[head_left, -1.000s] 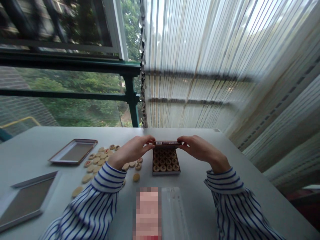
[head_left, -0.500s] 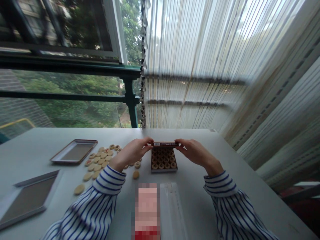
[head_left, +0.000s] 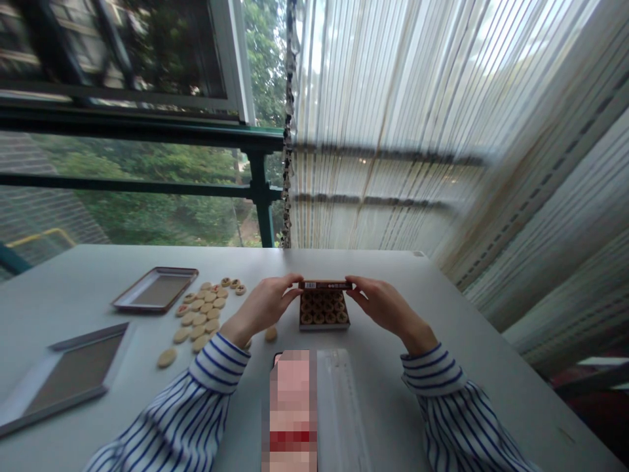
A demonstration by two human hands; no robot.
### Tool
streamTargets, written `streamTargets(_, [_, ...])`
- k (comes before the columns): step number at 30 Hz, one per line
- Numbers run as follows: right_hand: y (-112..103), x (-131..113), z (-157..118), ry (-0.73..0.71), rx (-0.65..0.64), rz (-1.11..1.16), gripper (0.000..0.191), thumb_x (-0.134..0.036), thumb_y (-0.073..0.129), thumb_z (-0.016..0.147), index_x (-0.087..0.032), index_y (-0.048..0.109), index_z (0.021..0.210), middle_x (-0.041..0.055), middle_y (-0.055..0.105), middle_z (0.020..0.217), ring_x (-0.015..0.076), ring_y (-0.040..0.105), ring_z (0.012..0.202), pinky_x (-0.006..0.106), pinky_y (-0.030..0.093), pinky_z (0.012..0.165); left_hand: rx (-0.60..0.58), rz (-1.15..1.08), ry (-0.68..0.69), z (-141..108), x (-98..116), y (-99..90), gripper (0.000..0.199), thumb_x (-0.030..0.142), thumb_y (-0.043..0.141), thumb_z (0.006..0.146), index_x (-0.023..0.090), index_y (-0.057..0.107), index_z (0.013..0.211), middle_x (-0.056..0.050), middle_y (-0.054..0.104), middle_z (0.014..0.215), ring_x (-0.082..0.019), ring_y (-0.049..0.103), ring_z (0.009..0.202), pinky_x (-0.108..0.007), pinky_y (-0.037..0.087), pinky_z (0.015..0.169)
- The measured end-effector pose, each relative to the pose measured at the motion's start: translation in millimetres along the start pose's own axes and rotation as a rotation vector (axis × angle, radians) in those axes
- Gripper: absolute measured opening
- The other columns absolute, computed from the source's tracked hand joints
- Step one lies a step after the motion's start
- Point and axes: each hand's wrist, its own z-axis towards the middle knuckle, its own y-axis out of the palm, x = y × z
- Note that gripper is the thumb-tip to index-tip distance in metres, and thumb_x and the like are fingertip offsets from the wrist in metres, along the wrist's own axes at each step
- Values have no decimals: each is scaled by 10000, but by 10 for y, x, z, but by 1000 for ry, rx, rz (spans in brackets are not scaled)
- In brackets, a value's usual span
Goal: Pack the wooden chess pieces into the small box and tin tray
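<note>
Both hands hold a box lid [head_left: 325, 285] by its two ends, its narrow printed edge with a barcode facing me. My left hand [head_left: 265, 300] pinches the left end between thumb and fingers. The right end is gripped the same way by my right hand [head_left: 383, 300]. Under and just in front of the lid stands a shallow box [head_left: 325, 327] filled with rows of round Chinese chess pieces [head_left: 325, 308]. The lid hides the far part of the box. I cannot tell whether the two touch.
Loose round pieces [head_left: 209, 307] lie left of my left hand, with a single piece [head_left: 270, 334] nearer the box. Two trays, one brown-rimmed [head_left: 170, 309] and one grey [head_left: 73, 408], lie further left. A blurred-out phone [head_left: 289, 406] and a clear plastic strip [head_left: 339, 400] are in front.
The lid has come slightly down and nearer to me over the box, covering more of it. Both hands keep their hold. The view has shifted a little.
</note>
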Motion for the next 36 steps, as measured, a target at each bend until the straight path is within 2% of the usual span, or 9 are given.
streamTargets(6, [96, 23, -76, -11, 53, 31, 330, -260, 409, 880, -159, 508, 1178, 99, 635, 1062, 200, 607, 922, 326, 467, 791, 80, 40, 50, -84, -33, 123, 307, 359, 415, 859, 203, 551, 1087, -72, 664, 964, -203, 614, 876, -302, 447, 762])
streamTargets(15, [157, 5, -164, -46, 97, 51, 307, -275, 417, 882, -157, 514, 1149, 101, 629, 1071, 194, 597, 953, 325, 472, 812, 124, 95, 7, -169, -143, 277, 328, 374, 432, 855, 225, 539, 1127, -73, 658, 983, -189, 606, 882, -300, 455, 762])
streamTargets(21, [215, 26, -217, -71, 106, 16, 272, -234, 444, 871, -171, 506, 1129, 85, 637, 1050, 194, 605, 919, 324, 481, 784, 184, 122, 84, -204, -148, 311, 278, 314, 483, 841, 212, 549, 1091, -62, 670, 904, -185, 611, 844, -313, 458, 759])
streamTargets(36, [265, 9, -286, -128, 83, -59, 269, -210, 451, 869, -177, 483, 1133, 78, 603, 1128, 180, 585, 960, 317, 462, 813, 167, 239, 182, -292, -89, 306, 248, 255, 504, 833, 195, 517, 1074, -54, 659, 874, -180, 598, 764, -321, 440, 704])
